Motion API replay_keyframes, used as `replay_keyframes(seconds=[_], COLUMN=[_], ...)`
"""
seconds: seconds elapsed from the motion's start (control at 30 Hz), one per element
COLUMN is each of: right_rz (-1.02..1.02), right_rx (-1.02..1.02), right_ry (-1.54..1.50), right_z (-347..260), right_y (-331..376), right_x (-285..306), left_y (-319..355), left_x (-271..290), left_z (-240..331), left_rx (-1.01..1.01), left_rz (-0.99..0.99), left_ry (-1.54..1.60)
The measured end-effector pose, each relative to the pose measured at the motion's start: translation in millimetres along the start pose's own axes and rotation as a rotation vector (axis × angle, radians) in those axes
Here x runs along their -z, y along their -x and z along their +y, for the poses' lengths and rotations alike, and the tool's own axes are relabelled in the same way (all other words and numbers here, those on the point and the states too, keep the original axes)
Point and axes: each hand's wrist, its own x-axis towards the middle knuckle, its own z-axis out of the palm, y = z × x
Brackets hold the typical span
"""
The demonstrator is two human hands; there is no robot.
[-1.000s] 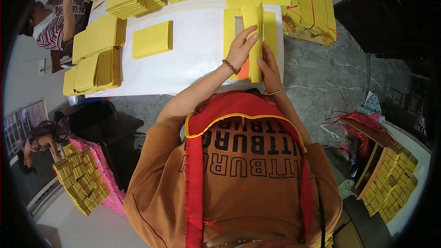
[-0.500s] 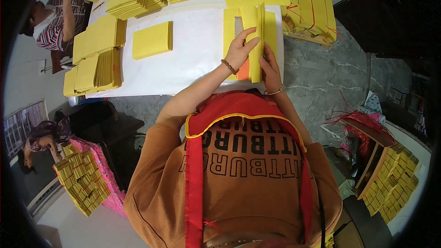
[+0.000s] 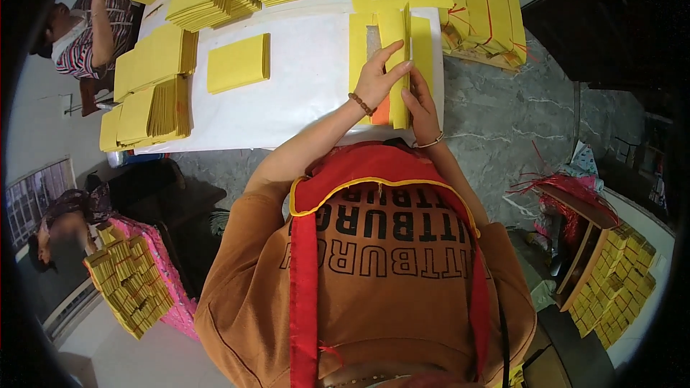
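I watch the left hand (image 3: 379, 80) lie against the folded paper (image 3: 399, 109), thumb and forefinger spread, pinching nothing, near the right edge of the table (image 3: 287, 118); the right hand (image 3: 422, 106) meets the paper's right side; whether it grips, I cannot tell.

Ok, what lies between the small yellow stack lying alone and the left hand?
In the head view, white tabletop, then a strip of yellow sheet up to the left hand.
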Motion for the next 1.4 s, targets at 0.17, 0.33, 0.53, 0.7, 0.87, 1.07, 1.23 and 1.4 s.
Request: replay_keyframes(seconds=[0.17, 0.33, 0.53, 0.7, 0.87, 1.07, 1.23, 1.4], right_rz=[0.003, 0.005, 0.054, 0.05, 0.078, 0.037, 0.022, 0.029], right_rx=[-0.011, -0.036, -0.09, -0.08, -0.094, -0.065, 0.001, -0.028], right_ry=[-0.047, -0.095, -0.114, -0.118, -0.086, -0.091, 0.067, -0.033], right_z=[3, 2, -4, -5, -5, -4, 0, 1], right_y=[-1, 0, 0, 1, -1, 3, 0, 1], right_x=[3, 3, 0, 0, 0, -3, 0, 1], left_y=[0, 0, 1, 1, 4, 1, 0, 0], left_x=[0, 1, 3, 6, -2, -1, -1, -1], left_z=[-3, -8, -9, -18, -21, -12, -15, -14], left_rx=[0.026, 0.039, -0.038, 0.282, 0.145, -0.117, 0.005, -0.024], left_rz=[-0.009, -0.017, 0.002, -0.024, 0.125, 0.183, 0.045, 0.025], left_ry=[0.075, 0.115, 0.007, 0.19, 0.144, 0.032, 0.146, 0.092])
